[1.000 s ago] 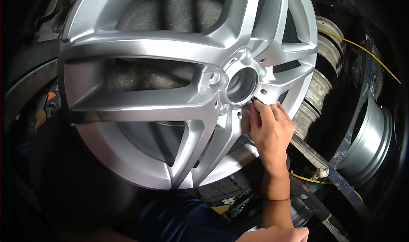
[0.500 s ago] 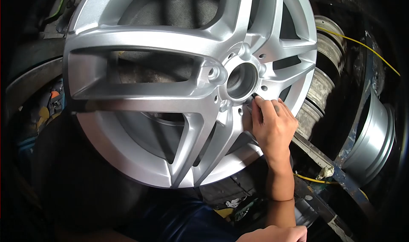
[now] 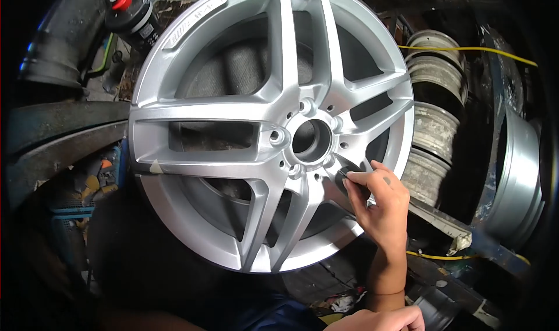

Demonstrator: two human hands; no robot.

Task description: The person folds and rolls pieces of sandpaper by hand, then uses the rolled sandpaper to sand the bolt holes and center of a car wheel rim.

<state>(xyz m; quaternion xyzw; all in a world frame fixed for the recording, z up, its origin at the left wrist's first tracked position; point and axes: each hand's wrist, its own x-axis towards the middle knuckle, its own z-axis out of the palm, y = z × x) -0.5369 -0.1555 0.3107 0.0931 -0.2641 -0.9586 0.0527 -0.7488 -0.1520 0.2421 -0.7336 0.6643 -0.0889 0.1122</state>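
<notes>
Drawn back from the centre hole point(image 3: 305, 139) since the earlier frame, the right hand point(image 3: 383, 200) has thumb and forefinger pinched on a small dark piece point(image 3: 342, 172); its material I cannot tell. Beneath and left of the hand lies the wheel point(image 3: 218, 169), smooth silvery metal with paired, rounded spokes point(image 3: 207, 109). Open slots point(image 3: 218, 140) leave room left of the hand, and the curved outer edge point(image 3: 348, 234) runs under it. Up and right, dull, scuffed rims point(image 3: 434, 127) stand stacked just past that edge. Below, beside the right forearm point(image 3: 389, 278), the left hand point(image 3: 381, 320) lies with curled fingers; I cannot tell whether it grips.
</notes>
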